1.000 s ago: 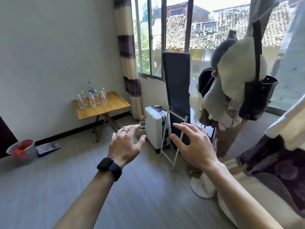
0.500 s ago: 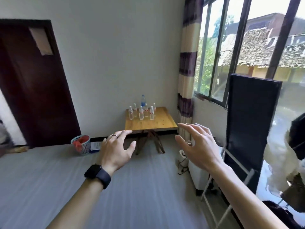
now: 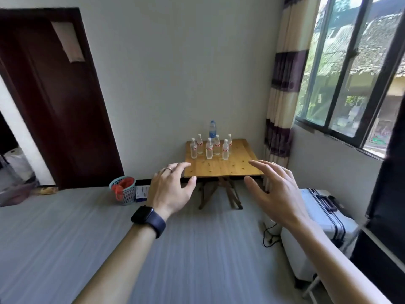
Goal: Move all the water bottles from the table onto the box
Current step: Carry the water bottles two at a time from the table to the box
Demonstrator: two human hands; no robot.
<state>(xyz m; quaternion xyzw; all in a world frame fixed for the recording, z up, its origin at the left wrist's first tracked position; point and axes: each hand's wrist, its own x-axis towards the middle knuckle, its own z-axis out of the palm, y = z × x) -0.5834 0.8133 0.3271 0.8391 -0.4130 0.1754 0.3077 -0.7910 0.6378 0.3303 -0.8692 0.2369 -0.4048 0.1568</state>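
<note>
water bottles upright on table, straight ahead, well apart from both hands | left hand spread, empty | right hand spread, empty | neither clearly nearer

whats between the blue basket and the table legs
In the head view, a small blue-and-white packet beside the basket; the left hand hides the rest toward the table.

Worn at head height, the one view faces forward and down across the floor toward the distant table.
</note>
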